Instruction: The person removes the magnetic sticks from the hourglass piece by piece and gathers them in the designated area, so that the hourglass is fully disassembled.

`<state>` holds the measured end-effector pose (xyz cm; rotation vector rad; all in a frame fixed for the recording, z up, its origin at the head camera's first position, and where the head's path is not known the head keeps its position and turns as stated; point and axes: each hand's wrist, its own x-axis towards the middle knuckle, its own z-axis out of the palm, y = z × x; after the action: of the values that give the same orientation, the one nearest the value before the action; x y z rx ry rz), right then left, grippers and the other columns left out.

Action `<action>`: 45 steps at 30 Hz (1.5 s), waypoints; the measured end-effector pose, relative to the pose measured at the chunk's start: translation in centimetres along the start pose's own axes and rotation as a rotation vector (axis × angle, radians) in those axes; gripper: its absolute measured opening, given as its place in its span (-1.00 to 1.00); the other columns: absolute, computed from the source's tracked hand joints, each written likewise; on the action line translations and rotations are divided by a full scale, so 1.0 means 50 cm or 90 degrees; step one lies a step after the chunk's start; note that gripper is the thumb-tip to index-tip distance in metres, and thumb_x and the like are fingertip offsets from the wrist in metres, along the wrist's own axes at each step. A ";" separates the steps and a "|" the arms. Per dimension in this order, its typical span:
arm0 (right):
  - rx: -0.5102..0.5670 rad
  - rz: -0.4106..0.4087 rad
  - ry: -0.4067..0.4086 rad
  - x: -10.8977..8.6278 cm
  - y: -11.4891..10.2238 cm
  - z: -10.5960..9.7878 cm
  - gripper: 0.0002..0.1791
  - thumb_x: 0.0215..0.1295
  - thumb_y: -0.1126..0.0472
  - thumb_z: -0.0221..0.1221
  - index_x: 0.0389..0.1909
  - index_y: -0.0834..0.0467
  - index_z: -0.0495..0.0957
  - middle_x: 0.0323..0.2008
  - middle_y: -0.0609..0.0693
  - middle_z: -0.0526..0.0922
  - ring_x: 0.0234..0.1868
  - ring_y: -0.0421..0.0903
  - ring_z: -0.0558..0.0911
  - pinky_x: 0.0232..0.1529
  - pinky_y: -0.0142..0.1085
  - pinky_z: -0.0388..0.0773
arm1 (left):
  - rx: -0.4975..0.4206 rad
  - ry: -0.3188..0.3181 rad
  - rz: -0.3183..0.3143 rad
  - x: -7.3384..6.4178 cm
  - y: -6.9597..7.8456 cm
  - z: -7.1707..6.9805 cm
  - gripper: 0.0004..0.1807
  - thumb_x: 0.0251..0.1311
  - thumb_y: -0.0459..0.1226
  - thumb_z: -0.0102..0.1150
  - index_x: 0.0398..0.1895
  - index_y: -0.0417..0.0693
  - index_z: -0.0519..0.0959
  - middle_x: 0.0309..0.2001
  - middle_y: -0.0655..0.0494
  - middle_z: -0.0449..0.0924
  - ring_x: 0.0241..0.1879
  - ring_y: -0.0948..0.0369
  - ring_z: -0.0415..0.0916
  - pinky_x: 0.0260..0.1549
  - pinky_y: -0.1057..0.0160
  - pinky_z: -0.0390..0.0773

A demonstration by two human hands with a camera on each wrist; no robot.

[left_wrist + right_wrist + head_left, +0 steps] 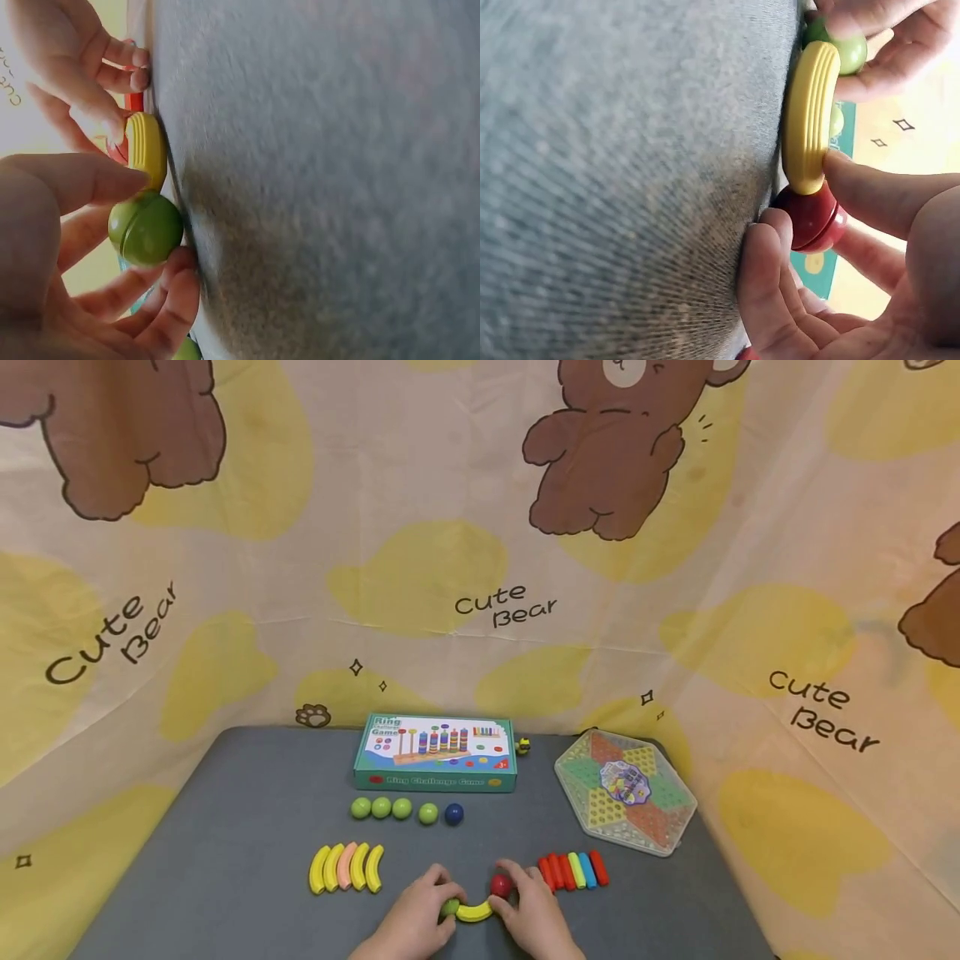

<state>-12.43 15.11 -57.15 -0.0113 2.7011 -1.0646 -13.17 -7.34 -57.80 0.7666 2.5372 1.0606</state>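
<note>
At the front of the table, a yellow curved bar lies between a green ball at its left end and a red ball at its right end. My left hand holds the green ball between thumb and fingers; in the left wrist view its thumb tip reaches the near end of the bar. Around the red ball curl the fingers of my right hand. Its thumb lies against the bar's end in the right wrist view. Both balls have a groove around them.
Left of the hands stand several yellow curved bars and a pink one. Green balls and a blue ball sit behind. Short coloured sticks lie right, below a hexagonal board. A game box is at the back.
</note>
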 end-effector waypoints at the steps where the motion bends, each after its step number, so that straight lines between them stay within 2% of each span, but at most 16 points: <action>1: -0.009 -0.002 0.000 0.001 0.001 0.000 -0.48 0.21 0.01 0.41 0.17 0.07 0.57 -0.21 0.05 0.53 -0.27 -0.03 0.54 -0.24 -0.02 0.55 | 0.005 0.011 0.000 0.001 -0.002 -0.001 -0.79 0.19 -0.31 0.30 -0.12 0.10 0.70 -0.19 0.25 0.38 -0.36 0.35 0.32 -0.36 0.29 0.43; 3: -0.018 -0.002 -0.003 0.000 0.003 0.001 -0.53 0.20 0.00 0.42 0.10 0.05 0.61 -0.16 0.06 0.53 -0.23 -0.02 0.55 -0.20 0.01 0.56 | 0.019 0.030 -0.004 0.004 -0.006 -0.001 -0.79 0.20 -0.28 0.32 -0.10 0.10 0.71 -0.18 0.25 0.40 -0.33 0.34 0.34 -0.33 0.26 0.46; 7: -0.010 0.002 -0.011 0.002 0.004 -0.001 -0.60 0.19 0.02 0.43 -0.01 0.07 0.62 -0.22 0.04 0.53 -0.30 -0.05 0.48 -0.30 -0.11 0.49 | 0.056 0.055 -0.010 0.010 -0.008 0.002 -0.78 0.14 -0.29 0.32 -0.12 0.07 0.70 -0.21 0.29 0.45 -0.33 0.37 0.35 -0.33 0.25 0.48; 11: -0.003 -0.002 -0.015 0.002 0.003 -0.004 -0.62 0.19 0.03 0.42 -0.05 0.09 0.60 -0.27 0.02 0.51 -0.34 -0.07 0.43 -0.35 -0.17 0.42 | 0.077 0.081 -0.001 0.015 -0.008 0.006 -0.80 0.06 -0.32 0.31 -0.20 0.04 0.68 -0.28 0.29 0.43 -0.39 0.38 0.32 -0.38 0.28 0.45; 15: -0.001 -0.011 -0.009 0.001 0.004 -0.005 -0.61 0.19 0.02 0.43 -0.05 0.10 0.59 -0.30 0.00 0.50 -0.34 -0.08 0.44 -0.34 -0.19 0.43 | 0.088 0.090 -0.004 0.021 -0.007 0.004 -0.80 0.00 -0.32 0.30 -0.25 0.02 0.66 -0.30 0.27 0.44 -0.43 0.37 0.32 -0.42 0.29 0.44; 18: -0.001 -0.006 -0.008 0.001 0.004 -0.004 -0.61 0.19 0.01 0.43 -0.06 0.10 0.59 -0.32 0.00 0.49 -0.35 -0.09 0.44 -0.35 -0.21 0.42 | 0.090 0.094 -0.024 0.027 -0.005 -0.004 -0.81 -0.03 -0.31 0.28 -0.28 0.02 0.65 -0.32 0.24 0.44 -0.46 0.34 0.31 -0.45 0.28 0.41; 21: -0.001 0.002 -0.007 0.004 0.003 -0.004 -0.61 0.19 0.01 0.43 -0.06 0.10 0.58 -0.32 0.00 0.48 -0.35 -0.08 0.44 -0.34 -0.20 0.42 | 0.095 0.115 -0.043 0.035 -0.001 -0.012 -0.81 -0.05 -0.32 0.27 -0.30 0.02 0.62 -0.33 0.22 0.41 -0.49 0.30 0.29 -0.47 0.27 0.35; 24: -0.002 0.010 -0.012 0.006 0.003 -0.004 -0.60 0.19 0.01 0.43 -0.06 0.11 0.57 -0.32 0.01 0.49 -0.33 -0.08 0.44 -0.33 -0.17 0.43 | 0.102 0.143 -0.054 0.047 0.008 -0.020 -0.76 -0.02 -0.32 0.28 -0.21 -0.02 0.62 -0.32 0.20 0.44 -0.49 0.28 0.31 -0.47 0.26 0.35; 29: -0.005 0.023 -0.019 0.009 0.003 -0.001 -0.59 0.20 -0.01 0.42 -0.05 0.12 0.56 -0.31 0.02 0.49 -0.32 -0.07 0.46 -0.32 -0.15 0.45 | 0.128 0.194 -0.061 0.084 0.025 -0.043 -0.61 0.11 -0.23 0.39 0.02 -0.07 0.60 -0.17 0.13 0.63 -0.27 0.21 0.49 -0.30 0.14 0.54; 32: -0.003 0.026 -0.017 0.008 0.004 0.001 -0.59 0.20 -0.01 0.42 -0.06 0.11 0.56 -0.31 0.01 0.49 -0.32 -0.07 0.46 -0.32 -0.15 0.45 | 0.136 0.228 -0.052 0.112 0.028 -0.055 -0.64 0.11 -0.19 0.46 -0.03 -0.03 0.63 -0.14 0.14 0.67 -0.18 0.18 0.49 -0.19 0.10 0.56; 35: 0.001 0.028 -0.018 0.007 0.005 0.001 -0.60 0.20 -0.01 0.42 -0.06 0.11 0.56 -0.31 0.01 0.48 -0.32 -0.07 0.46 -0.32 -0.15 0.44 | 0.152 0.256 -0.038 0.141 0.026 -0.059 -0.69 0.09 -0.17 0.50 -0.10 0.03 0.66 -0.16 0.17 0.68 -0.17 0.18 0.45 -0.16 0.08 0.51; 40: 0.004 0.029 -0.016 0.007 0.006 -0.001 -0.60 0.20 -0.01 0.42 -0.07 0.11 0.56 -0.31 0.01 0.48 -0.32 -0.07 0.45 -0.32 -0.16 0.43 | 0.171 0.254 -0.027 0.185 0.025 -0.059 -0.68 0.11 -0.16 0.49 -0.06 0.04 0.68 -0.09 0.14 0.71 -0.08 0.12 0.48 -0.05 -0.01 0.47; 45: 0.006 0.026 -0.014 0.009 0.005 -0.001 -0.59 0.20 -0.01 0.42 -0.06 0.10 0.56 -0.30 0.00 0.48 -0.32 -0.07 0.45 -0.33 -0.17 0.43 | 0.184 0.242 -0.033 0.216 0.013 -0.058 -0.67 0.11 -0.18 0.49 -0.06 0.02 0.68 -0.09 0.11 0.71 -0.04 0.07 0.49 0.01 -0.07 0.45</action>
<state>-12.83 15.29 -57.37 0.0339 2.6641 -1.0589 -23.08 -2.44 -55.94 0.6098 3.0633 0.9050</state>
